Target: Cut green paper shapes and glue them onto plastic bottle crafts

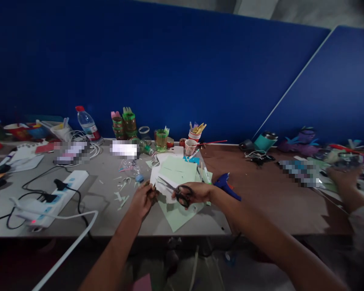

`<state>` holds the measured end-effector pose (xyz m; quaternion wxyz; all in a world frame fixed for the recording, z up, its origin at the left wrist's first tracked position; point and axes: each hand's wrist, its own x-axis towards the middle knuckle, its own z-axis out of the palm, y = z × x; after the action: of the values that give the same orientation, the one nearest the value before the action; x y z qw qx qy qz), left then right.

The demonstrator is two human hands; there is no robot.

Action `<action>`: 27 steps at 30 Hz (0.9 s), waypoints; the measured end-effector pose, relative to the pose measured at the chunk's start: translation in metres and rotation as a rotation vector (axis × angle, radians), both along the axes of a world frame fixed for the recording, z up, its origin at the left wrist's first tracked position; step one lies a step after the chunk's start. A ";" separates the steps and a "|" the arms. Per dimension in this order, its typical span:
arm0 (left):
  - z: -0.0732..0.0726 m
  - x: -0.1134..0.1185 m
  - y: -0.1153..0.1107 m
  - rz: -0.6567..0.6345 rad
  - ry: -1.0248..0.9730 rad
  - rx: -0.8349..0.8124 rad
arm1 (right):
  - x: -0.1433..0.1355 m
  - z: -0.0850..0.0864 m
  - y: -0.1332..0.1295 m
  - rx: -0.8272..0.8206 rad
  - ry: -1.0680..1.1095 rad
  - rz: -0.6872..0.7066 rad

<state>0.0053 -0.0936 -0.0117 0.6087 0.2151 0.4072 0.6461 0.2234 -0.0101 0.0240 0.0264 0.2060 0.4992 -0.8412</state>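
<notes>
Black-handled scissors (182,194) are gripped in my right hand (200,191), their blades pointing left over the paper. My left hand (144,199) is closed, with fingertips pinching the edge of a white sheet of paper (154,174) just left of the blade tips. Pale green paper (178,167) lies behind the scissors, and another pale green sheet (174,220) spreads below my hands. Small pale paper scraps (121,198) are scattered left of my left hand. A blue glue gun (226,186) rests right of my right wrist.
A white power strip (69,184) with cables sits at left. Along the blue partition (170,68) stand a red-capped bottle (87,125), green cut-bottle cups (129,123) and a paper cup (190,146). At far right, another person's hand (346,180) reaches in beside a phone (300,171).
</notes>
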 end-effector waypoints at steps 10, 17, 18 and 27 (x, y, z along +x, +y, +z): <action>-0.002 0.005 0.001 0.036 0.034 -0.014 | 0.014 0.043 0.011 0.046 0.032 0.072; -0.007 0.003 0.001 0.061 0.022 -0.046 | -0.011 0.029 0.020 0.042 -0.044 0.123; -0.008 0.003 0.001 0.070 0.016 -0.051 | -0.012 0.023 0.020 0.039 -0.042 0.123; -0.008 -0.001 -0.001 0.034 0.022 -0.048 | -0.009 -0.007 0.024 -0.030 0.017 0.134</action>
<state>0.0044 -0.0942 -0.0198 0.5983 0.2005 0.4327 0.6439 0.2146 0.0141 0.0166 0.0814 0.1644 0.4993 -0.8468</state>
